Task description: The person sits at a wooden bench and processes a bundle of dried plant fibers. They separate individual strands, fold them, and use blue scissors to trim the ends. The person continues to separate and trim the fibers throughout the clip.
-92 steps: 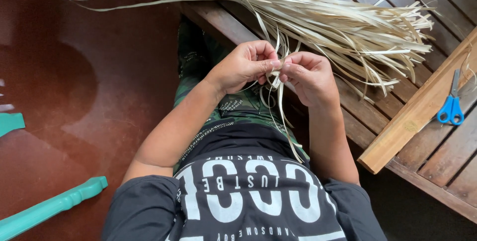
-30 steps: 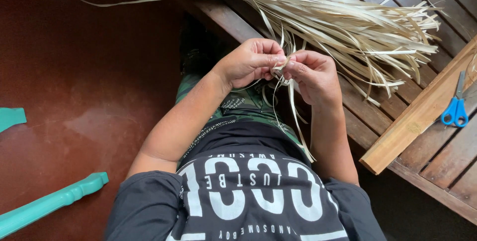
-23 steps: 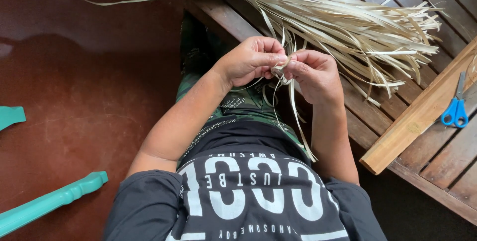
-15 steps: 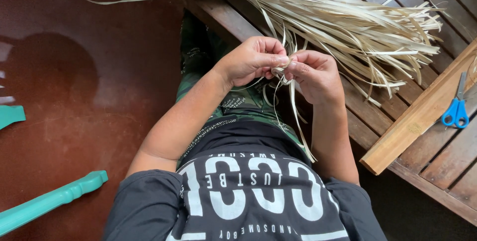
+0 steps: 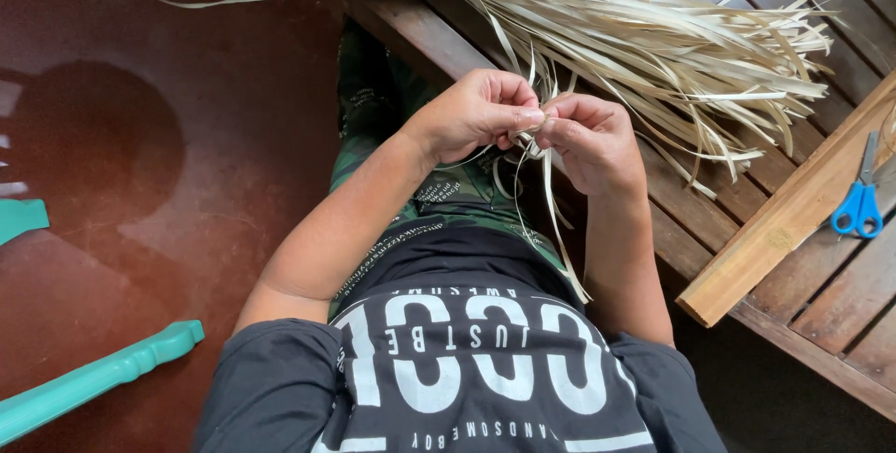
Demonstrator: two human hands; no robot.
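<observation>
Since the moment three seconds back, the two hands are sitting a touch closer together and the loose tails of the strips are hanging straighter down over the lap, while the pinch itself is reading much as it did; the work at the fingertips seems to be going on in small adjustments rather than in any big move. The left hand and the right hand are meeting at chest height, fingertips touching, both sets of fingers closed tight around a few thin pale dried leaf strips. The strips are flat, narrow and straw-coloured, crossing in a small knot or fold between the thumbs and then trailing down in loose, slightly curling ends over the person's green patterned trousers and dark printed shirt. Just beyond the hands, a large loose bundle of the same pale strips is lying across the dark brown slatted wooden tabletop, its ends fanning out to the right. A light wooden bar is resting slantwise on the slats, with blue-handled scissors just beside it. A turquoise turned-wood rail is showing low on the left, over a reddish floor.
</observation>
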